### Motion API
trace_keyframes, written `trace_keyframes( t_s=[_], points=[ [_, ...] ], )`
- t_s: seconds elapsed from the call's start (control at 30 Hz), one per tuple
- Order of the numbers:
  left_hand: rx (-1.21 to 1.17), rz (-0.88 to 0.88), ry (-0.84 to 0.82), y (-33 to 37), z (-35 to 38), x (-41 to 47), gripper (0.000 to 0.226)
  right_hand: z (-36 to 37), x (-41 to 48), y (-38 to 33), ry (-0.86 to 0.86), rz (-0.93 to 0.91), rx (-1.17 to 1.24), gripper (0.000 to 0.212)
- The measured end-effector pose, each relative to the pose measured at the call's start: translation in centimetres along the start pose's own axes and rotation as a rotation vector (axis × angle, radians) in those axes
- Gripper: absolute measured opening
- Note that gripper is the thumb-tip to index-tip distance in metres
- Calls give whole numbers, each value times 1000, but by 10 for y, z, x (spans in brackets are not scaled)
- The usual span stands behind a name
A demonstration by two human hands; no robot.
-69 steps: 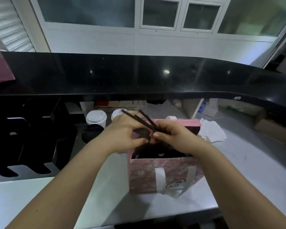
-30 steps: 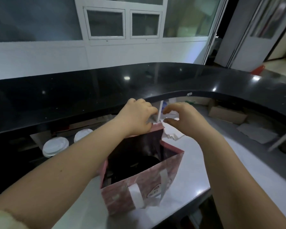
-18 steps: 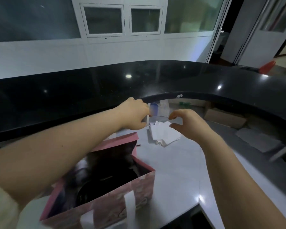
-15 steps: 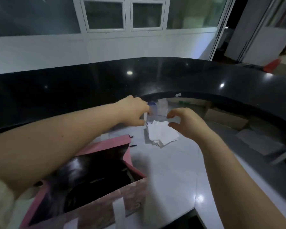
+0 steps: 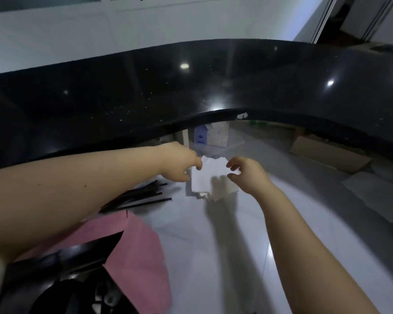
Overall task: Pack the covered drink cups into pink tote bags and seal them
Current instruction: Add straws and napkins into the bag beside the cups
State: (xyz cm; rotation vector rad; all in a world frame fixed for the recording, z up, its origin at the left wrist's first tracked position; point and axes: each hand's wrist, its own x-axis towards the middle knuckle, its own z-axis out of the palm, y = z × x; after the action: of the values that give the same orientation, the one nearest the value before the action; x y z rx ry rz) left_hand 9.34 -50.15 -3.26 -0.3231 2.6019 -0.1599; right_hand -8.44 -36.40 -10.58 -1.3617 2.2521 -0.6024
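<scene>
An open pink tote bag (image 5: 141,257) stands at the lower left on the white worktop; its inside is dark, with the black lid of a cup (image 5: 77,298) showing. Farther back lies a pile of white napkins (image 5: 211,180). My left hand (image 5: 182,162) reaches over the bag and pinches the left corner of the top napkin. My right hand (image 5: 245,175) hovers at the pile's right edge, thumb and fingers curved and apart, holding nothing that I can see.
Several black straws (image 5: 136,198) lie loose between the bag and the napkins. A raised black counter (image 5: 191,87) curves across the back. Under it stand small cartons (image 5: 201,137) and a cardboard box (image 5: 327,152). A paper sheet (image 5: 377,196) lies at right.
Both hands left the bag and the straws and reached right to the napkin pile. The view swung right and down, so the bag slid to the lower left.
</scene>
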Motion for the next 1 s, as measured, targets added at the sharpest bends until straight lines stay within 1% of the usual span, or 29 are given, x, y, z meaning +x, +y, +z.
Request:
trace_keyframes(
  t_s=[0.1,0.17,0.27,0.33,0.4,0.5,0.57,0.7,0.8,0.87,0.97,1.0],
  points=[
    [-51,9,-7,-7,6,15,48,18,21,3,-69,19,-25,29],
    [-105,10,-5,-12,10,23,47,30,35,4,-95,71,-73,30],
    [-197,1,-7,-18,17,34,44,48,52,-2,-27,138,-177,30],
    [-254,-16,-11,-20,22,41,43,61,57,-7,40,168,-227,34],
    [-295,-36,-3,-21,27,48,43,73,56,-7,99,178,-173,34],
    [-327,-79,46,-19,34,59,42,81,54,0,153,154,-1,16],
    [-353,-120,63,-17,36,65,43,80,54,5,157,145,47,12],
    [-379,-148,54,-14,36,71,47,59,61,24,69,234,18,13],
    [-386,-160,45,-10,37,72,48,46,66,35,62,245,-32,10],
    [-393,-177,42,-9,38,73,48,47,69,34,86,242,-15,13],
    [-411,-193,43,-7,39,73,48,56,75,30,111,232,-11,31],
    [-416,-199,44,-7,39,74,48,59,76,29,110,228,-28,34]
  ],
)
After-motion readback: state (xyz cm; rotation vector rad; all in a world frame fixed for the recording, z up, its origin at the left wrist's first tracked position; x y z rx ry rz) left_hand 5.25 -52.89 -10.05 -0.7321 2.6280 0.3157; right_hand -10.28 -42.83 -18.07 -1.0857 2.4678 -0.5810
